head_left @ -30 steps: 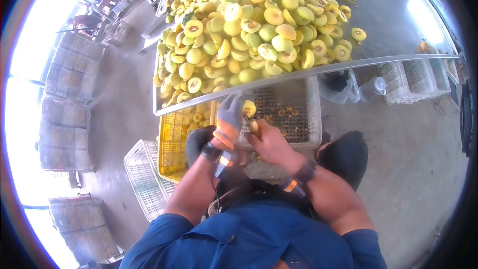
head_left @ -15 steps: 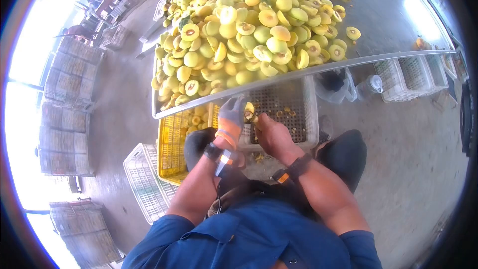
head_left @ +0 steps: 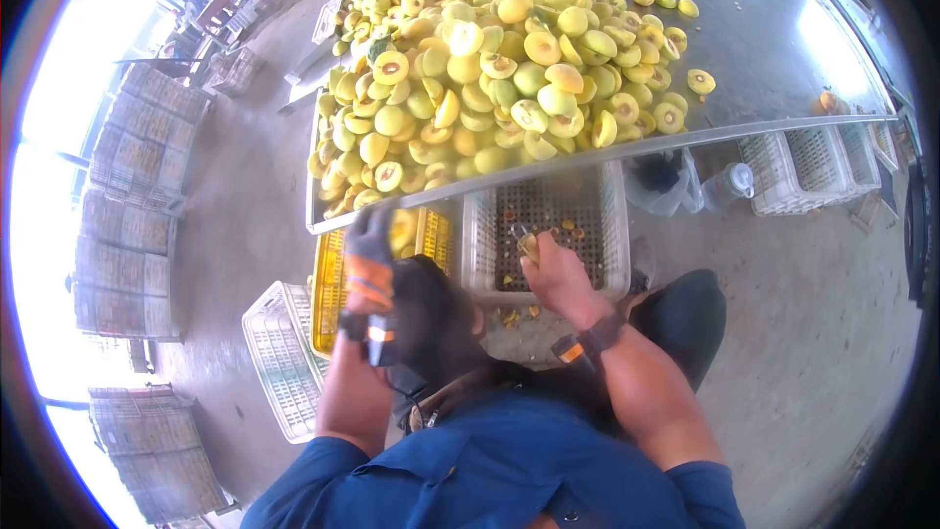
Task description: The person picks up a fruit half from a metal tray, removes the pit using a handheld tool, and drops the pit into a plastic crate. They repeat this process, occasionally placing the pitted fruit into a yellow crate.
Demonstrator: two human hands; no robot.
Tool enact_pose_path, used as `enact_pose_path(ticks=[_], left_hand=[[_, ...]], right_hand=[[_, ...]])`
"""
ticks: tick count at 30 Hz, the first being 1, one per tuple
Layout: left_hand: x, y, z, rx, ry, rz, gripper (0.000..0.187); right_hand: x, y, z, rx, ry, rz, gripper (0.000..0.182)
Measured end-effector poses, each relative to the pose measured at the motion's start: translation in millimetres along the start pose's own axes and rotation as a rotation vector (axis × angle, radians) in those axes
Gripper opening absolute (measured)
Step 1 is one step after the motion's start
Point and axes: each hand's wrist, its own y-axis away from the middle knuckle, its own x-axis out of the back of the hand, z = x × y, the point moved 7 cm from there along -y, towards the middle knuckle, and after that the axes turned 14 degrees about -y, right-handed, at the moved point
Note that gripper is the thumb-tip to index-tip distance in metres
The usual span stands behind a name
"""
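Note:
My left hand (head_left: 369, 247), in a grey and orange glove, is over the yellow crate (head_left: 328, 284); motion blurs its fingers. Beside them shows a yellow fruit half (head_left: 403, 229). My bare right hand (head_left: 560, 276) is closed around a small pitting tool (head_left: 526, 241) with a metal loop at its tip, held above the grey crate (head_left: 617, 225). Pit scraps lie on that crate's dark perforated bottom. Beyond both hands, a big heap of halved yellow-green peaches (head_left: 470, 88) covers the metal-edged table, many with the cut face and pit hollow showing.
The table's metal rim (head_left: 685, 137) runs just past my hands. A white crate (head_left: 279, 358) stands on the floor at left. More white crates (head_left: 808, 171), a plastic jug (head_left: 729, 184) and a clear bag (head_left: 666, 181) are under the table at right. Stacked crates (head_left: 127, 255) line the far left.
My left hand has left the fruit half at the tool and swung left over the yellow crate. My right hand has shifted slightly right and down, the tool's tip now bare.

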Motion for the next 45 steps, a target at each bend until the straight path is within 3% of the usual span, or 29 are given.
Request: enact_pose_path(ticks=[2, 4, 7, 8, 9, 10, 11, 16, 20, 23, 26, 29, 32, 33, 36, 39, 43, 45], left_hand=[[11, 7, -62, 0.582, 0.495, -0.036, 0.021], [40, 1, -72, 0.49, -0.114, 0.038, 0.026], [26, -25, -41, 0.3, 0.011, 0.007, 0.032], [14, -35, -12, 0.203, 0.155, -0.011, 0.035], [13, -49, 38, 0.19, 0.135, -0.135, 0.036], [-12, -58, 53, -0.01, 0.049, -0.095, 0.035], [-24, -71, 83, -0.067, 0.046, -0.177, 0.035], [-107, -107, 130, -0.111, -0.28, -0.567, 0.045], [-115, -116, 138, -0.087, -0.336, -0.672, 0.049], [-109, -120, 137, -0.094, -0.313, -0.612, 0.05], [-100, -125, 128, 0.053, -0.251, -0.478, 0.048], [-71, -125, 99, 0.196, -0.115, 0.028, 0.037], [-62, -134, 92, 0.216, -0.117, 0.041, 0.053], [-65, -140, 96, 0.231, -0.178, -0.068, 0.055], [-78, -151, 85, 0.203, -0.224, -0.088, 0.054], [-79, -152, 73, 0.103, -0.195, 0.015, 0.045], [-54, -135, 69, -0.032, 0.148, 0.125, 0.038], [-61, -118, 70, 0.04, 0.59, -0.158, 0.049]], right_hand=[[3, 3, -12, 0.001, -0.033, -0.021, 0.029], [4, 3, -20, 0.013, -0.044, -0.034, 0.029], [0, -1, -20, 0.042, -0.051, -0.009, 0.03], [-3, -2, -20, 0.056, -0.052, 0.002, 0.03], [-5, -4, -22, 0.06, -0.049, -0.01, 0.03], [-6, -4, -23, 0.062, -0.046, -0.022, 0.029], [-7, -4, -23, 0.062, -0.043, -0.033, 0.029], [-6, -2, -22, 0.161, -0.066, -0.009, 0.028], [-1, -5, -26, 0.166, -0.082, -0.001, 0.028], [0, -6, -31, 0.153, -0.106, -0.013, 0.028], [-2, -6, -32, 0.15, -0.098, -0.021, 0.028], [0, -4, -33, 0.111, -0.121, -0.014, 0.029], [-2, -2, -30, 0.124, -0.082, -0.031, 0.03], [-2, -2, -32, 0.123, -0.071, -0.035, 0.03], [0, -4, -42, 0.136, -0.057, -0.034, 0.03], [1, -5, -44, 0.143, -0.091, -0.027, 0.028], [9, -11, -41, 0.195, -0.185, 0.059, 0.032], [19, -17, -40, 0.173, -0.318, 0.079, 0.035]])
